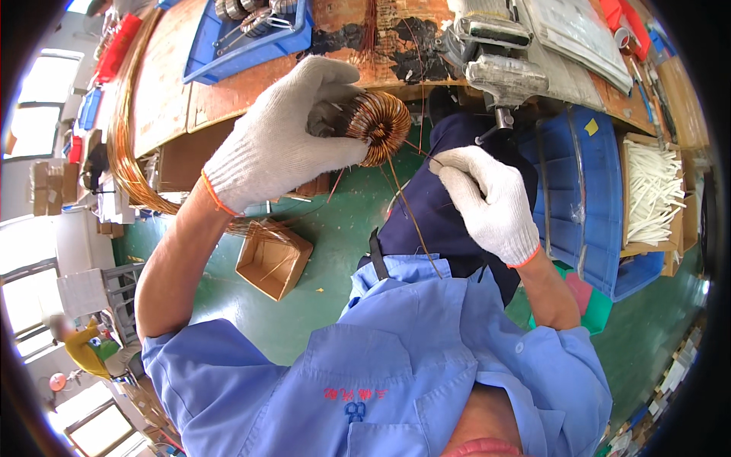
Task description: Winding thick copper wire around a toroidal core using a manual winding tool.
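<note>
My left hand (278,141), in a white knit glove, is closed round a ring-shaped coil (390,122) wound with copper wire. The coil is held up in front of the bench edge, its centre hole partly visible. A thin copper wire (410,209) trails down from it toward my lap. To its right, my gloved right hand (491,199) pinches a thin wire (421,151) that runs toward the coil. Its fingertips are apart from the coil, and the wire's end at the fingers is too small to make out.
A worn wooden bench (335,42) bears a blue bin (228,65) of metal parts and a clamp-like metal tool (506,80). Long copper wires (122,129) loop at left. A cardboard box (276,259) stands on the floor. Blue crates (563,183) and a box of white strips (653,190) are at right.
</note>
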`<action>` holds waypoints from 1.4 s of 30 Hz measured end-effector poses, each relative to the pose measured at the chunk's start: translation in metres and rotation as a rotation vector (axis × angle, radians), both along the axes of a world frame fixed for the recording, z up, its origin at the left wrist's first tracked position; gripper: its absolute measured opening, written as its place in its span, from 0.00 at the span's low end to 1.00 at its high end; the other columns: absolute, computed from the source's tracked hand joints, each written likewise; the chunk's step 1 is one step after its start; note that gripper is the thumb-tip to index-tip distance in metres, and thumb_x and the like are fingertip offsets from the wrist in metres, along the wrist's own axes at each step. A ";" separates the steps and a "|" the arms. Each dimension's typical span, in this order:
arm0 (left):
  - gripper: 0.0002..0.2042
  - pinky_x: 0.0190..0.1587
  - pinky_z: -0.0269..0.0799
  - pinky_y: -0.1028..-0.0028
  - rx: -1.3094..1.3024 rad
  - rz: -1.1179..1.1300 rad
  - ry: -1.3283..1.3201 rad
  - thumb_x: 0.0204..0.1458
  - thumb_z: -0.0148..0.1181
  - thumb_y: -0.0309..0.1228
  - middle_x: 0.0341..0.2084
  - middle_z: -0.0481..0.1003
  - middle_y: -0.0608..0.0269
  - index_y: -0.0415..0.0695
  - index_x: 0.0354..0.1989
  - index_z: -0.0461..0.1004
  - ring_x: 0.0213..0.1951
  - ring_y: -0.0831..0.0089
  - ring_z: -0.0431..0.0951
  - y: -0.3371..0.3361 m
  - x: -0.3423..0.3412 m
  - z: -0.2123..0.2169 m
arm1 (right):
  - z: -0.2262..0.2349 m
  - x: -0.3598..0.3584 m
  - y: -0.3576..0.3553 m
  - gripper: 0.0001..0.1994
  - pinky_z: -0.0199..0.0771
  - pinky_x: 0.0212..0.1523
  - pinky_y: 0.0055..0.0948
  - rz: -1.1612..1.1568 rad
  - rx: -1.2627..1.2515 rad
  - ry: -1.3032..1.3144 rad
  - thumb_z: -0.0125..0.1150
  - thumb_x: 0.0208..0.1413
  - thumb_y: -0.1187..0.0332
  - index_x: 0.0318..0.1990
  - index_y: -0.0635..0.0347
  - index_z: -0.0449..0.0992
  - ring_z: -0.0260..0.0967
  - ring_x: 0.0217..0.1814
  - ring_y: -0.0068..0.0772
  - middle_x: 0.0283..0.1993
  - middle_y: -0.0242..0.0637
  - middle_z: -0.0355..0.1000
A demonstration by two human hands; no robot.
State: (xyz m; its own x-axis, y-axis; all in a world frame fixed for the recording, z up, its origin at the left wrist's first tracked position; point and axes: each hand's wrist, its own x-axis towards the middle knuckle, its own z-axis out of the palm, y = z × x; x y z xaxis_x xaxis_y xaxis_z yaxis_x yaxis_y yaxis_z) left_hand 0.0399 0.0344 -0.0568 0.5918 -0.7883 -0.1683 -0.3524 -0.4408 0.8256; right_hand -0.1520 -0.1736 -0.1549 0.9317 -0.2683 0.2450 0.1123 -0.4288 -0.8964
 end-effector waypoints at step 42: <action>0.36 0.59 0.80 0.70 -0.045 0.031 0.321 0.52 0.74 0.28 0.55 0.81 0.51 0.29 0.71 0.70 0.55 0.71 0.83 -0.005 -0.023 -0.058 | 0.022 -0.022 -0.004 0.06 0.75 0.31 0.27 0.053 -0.332 -0.048 0.70 0.64 0.79 0.46 0.67 0.85 0.79 0.28 0.30 0.35 0.44 0.83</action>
